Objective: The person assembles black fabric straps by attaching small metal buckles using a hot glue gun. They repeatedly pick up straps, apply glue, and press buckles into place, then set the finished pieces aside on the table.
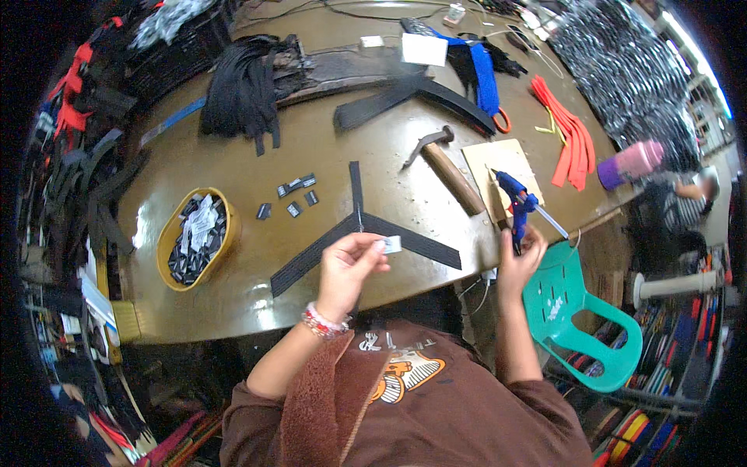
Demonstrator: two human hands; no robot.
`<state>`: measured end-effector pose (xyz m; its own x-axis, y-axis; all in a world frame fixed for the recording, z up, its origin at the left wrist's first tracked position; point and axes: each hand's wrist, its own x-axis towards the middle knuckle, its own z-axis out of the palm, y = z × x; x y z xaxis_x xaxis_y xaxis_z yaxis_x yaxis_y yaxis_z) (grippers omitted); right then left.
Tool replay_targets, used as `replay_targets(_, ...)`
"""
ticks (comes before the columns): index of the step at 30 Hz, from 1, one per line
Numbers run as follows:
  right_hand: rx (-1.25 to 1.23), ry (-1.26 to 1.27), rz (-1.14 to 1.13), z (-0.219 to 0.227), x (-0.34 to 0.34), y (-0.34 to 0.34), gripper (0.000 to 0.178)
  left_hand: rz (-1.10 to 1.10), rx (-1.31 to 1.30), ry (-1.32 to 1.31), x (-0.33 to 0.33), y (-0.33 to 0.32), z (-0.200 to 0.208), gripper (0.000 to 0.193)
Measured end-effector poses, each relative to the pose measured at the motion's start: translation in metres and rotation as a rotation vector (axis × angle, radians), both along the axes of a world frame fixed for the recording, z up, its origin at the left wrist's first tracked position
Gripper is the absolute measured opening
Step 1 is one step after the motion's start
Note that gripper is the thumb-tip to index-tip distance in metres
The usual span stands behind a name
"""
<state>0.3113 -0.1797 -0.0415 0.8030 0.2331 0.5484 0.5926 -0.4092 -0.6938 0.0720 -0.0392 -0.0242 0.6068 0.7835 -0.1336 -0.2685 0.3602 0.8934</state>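
My left hand is closed, pinching a small pale label between thumb and fingertips above the table. Just behind it lies a black webbing strap piece with three arms spreading from one joint. At the right, my right hand wraps round the handle of a blue glue gun. A glue stick pokes out of its back end. Under the gun's nozzle is a cream board. Several small dark labels are scattered left of the strap piece.
A yellow basket of dark labels stands left. A hammer lies beside the board, with black straps behind. Orange straps and a pink-purple bottle are at right. A green chair stands by the table edge.
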Motion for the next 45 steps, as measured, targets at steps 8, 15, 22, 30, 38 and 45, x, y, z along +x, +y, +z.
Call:
replay_targets(8,0.017,0.896,0.925,0.031,-0.111,0.052,0.017,-0.048,-0.035,-0.006,-0.002,-0.012,0.009,0.011)
replay_targets(15,-0.239,0.119,0.993,0.021,-0.102,0.094,0.017,0.084,0.835,0.638,-0.029,0.045,0.001,0.014)
replay_targets(22,-0.226,-0.154,0.944,-0.014,-0.096,0.114,0.028,0.067,0.872,0.807,-0.011,0.067,-0.02,0.021)
replay_targets(30,-0.467,-0.329,1.049,-0.002,-0.094,0.112,0.03,0.159,1.027,0.863,-0.009,0.057,-0.01,0.018)
replay_targets(38,-0.628,-0.964,1.647,0.022,-0.066,0.129,0.034,-0.082,1.654,0.796,-0.042,0.058,-0.02,0.029)
replay_targets(45,-0.415,-0.376,1.622,0.034,-0.073,0.147,0.028,-0.085,1.634,0.696,-0.041,0.059,-0.03,0.031)
